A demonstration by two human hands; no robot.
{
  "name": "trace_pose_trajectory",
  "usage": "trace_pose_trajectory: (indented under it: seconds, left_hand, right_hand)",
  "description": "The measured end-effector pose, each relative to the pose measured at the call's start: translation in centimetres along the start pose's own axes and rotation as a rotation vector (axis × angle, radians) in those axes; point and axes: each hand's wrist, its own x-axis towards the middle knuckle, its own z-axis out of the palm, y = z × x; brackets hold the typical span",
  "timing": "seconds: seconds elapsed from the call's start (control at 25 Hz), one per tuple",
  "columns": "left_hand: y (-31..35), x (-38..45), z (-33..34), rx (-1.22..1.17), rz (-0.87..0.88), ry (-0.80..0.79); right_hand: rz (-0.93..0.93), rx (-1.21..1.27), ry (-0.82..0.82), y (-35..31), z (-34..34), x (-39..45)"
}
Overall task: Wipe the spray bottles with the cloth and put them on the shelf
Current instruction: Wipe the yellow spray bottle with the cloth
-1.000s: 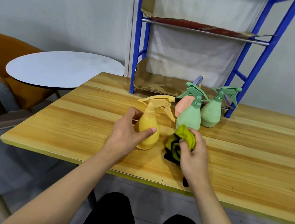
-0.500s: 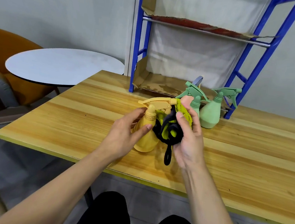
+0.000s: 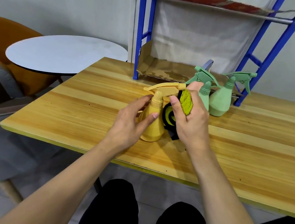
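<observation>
A yellow spray bottle [image 3: 154, 123] stands upright on the wooden table [image 3: 83, 106]. My left hand [image 3: 132, 121] grips its body from the left. My right hand [image 3: 190, 120] holds a bunched green and black cloth [image 3: 185, 101] against the bottle's right side, just under the yellow trigger head. Behind my right hand stand two green spray bottles [image 3: 220, 101], and a pink one shows only as a sliver at my fingertips. The blue shelf [image 3: 140, 40] stands at the table's back, its lower level lined with cardboard [image 3: 164, 70].
A round white table [image 3: 64, 54] and an orange chair [image 3: 11, 34] stand to the left, off the wooden table. My knees are below the table's near edge. A metal rail [image 3: 220, 10] of the upper shelf level crosses the top of the view.
My right hand lifted the cloth from the table up to the yellow bottle and now presses it against the bottle's right side. My left hand kept its hold on the bottle.
</observation>
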Motion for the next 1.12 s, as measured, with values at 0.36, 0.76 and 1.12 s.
trace_pose_trajectory:
  seconds: [0.36,0.76,1.12]
  left_hand:
    - [0.7,-0.1,-0.1,0.012,-0.028,-0.012]
    - [0.7,-0.6,0.4,0.028,-0.014,0.041]
    - [0.9,-0.7,0.2,-0.011,-0.054,0.020]
  right_hand:
    - [0.423,0.463,0.348,0.5,-2.0,0.0]
    - [0.320,0.263,0.283,-3.1,2.6,0.5]
    - [0.283,0.053,0.451,-0.7,-1.3,-0.9]
